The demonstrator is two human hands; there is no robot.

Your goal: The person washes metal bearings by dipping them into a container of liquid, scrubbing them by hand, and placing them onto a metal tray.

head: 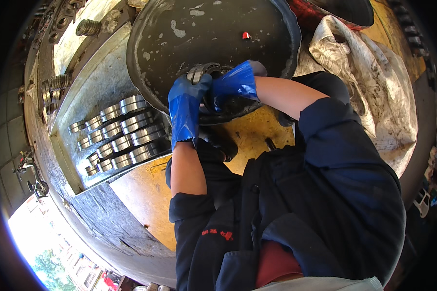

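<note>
My left hand, in a blue rubber glove, grips a shiny metal bearing ring at the near side of a wide round basin. Dark liquid with pale patches of foam or film fills the basin. My right hand, gloved the same way, is close against the ring, low over the basin. Its fingers are mostly hidden, so its grip does not show. A small red object lies at the liquid's surface.
Left of the basin, a metal tray holds rows of shiny bearing rings. More stacked rings stand beyond its edge. A stained cloth or sack drapes at the right, near a red-sided container. Yellowish board shows beneath the basin.
</note>
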